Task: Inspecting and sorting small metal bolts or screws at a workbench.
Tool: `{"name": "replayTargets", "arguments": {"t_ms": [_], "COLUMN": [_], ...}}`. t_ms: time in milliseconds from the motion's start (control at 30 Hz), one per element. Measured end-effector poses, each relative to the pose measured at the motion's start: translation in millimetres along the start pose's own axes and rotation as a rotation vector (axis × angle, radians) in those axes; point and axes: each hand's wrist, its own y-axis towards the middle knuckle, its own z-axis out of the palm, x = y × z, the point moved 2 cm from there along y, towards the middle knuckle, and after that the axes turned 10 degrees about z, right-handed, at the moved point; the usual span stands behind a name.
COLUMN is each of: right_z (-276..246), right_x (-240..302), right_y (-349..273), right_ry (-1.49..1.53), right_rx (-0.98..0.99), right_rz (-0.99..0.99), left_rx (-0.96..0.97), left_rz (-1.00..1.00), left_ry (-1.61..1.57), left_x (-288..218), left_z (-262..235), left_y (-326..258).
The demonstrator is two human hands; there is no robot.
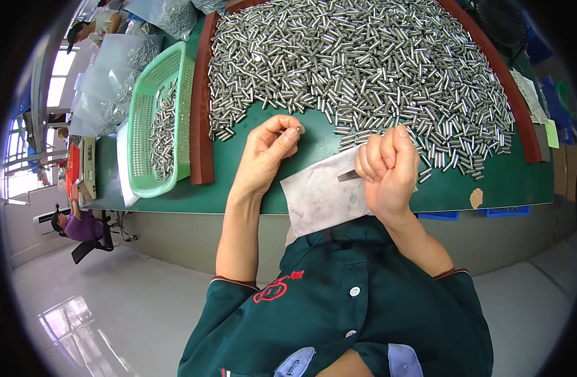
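My left hand (269, 149) is closed in a pinch above the green tabletop. Between thumb and forefinger shows the end of a small metal pin (299, 130); the fingers cover the rest of it. My right hand (389, 169) is wrapped in a fist round a flat metal blade (347, 176). The blade's end sticks out to the left, and its other end is hidden in the palm. Below the blade a stained whitish cloth (317, 201) hangs over the table's front edge. Just beyond both hands spreads a large heap of shiny metal pins (364, 69).
Dark red rails (202, 107) border the heap at left and right. A green plastic basket (134, 151) holds more pins, beside clear bags (106, 81) of parts. A person in purple (83, 226) sits at far left. Blue bins (505, 212) show below the table's edge.
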Motion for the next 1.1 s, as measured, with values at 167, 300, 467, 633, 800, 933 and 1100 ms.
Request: {"name": "replayTargets", "arguments": {"t_ms": [167,300,467,633,800,933,1100], "right_z": [0.2,0.8,-1.3,1.0,-1.5,0.6,-1.9], "right_x": [1.0,0.8,0.3,1.1,1.5,2.8,2.8], "right_y": [-0.4,-0.4,-1.0,-1.7,-0.5,-0.5,-0.6], "right_ry": [-0.004,-0.009,-0.017,-0.036,-0.060,-0.070,-0.073], "right_rx": [-0.009,-0.006,-0.012,-0.006,-0.006,-0.018,-0.018], "right_rz": [-0.002,0.001,-0.001,0.015,0.031,0.031,0.030], "left_rx": [0.071,0.049,0.001,0.234,0.325,0.237,0.082], "left_rz": [-0.043,-0.059,-0.004,0.583,0.538,0.397,-0.047], "left_ry": [-0.342,-0.433,0.045,1.189,1.257,1.048,-0.282], "left_x": [0.9,-4.6,-9.5,-11.1,-11.1,-12.4,2.0], "left_z": [2.1,5.3,12.7,27.5,30.0,30.2,19.8], "left_y": [2.0,4.2,17.2,30.4,34.2,27.9,19.0]}}
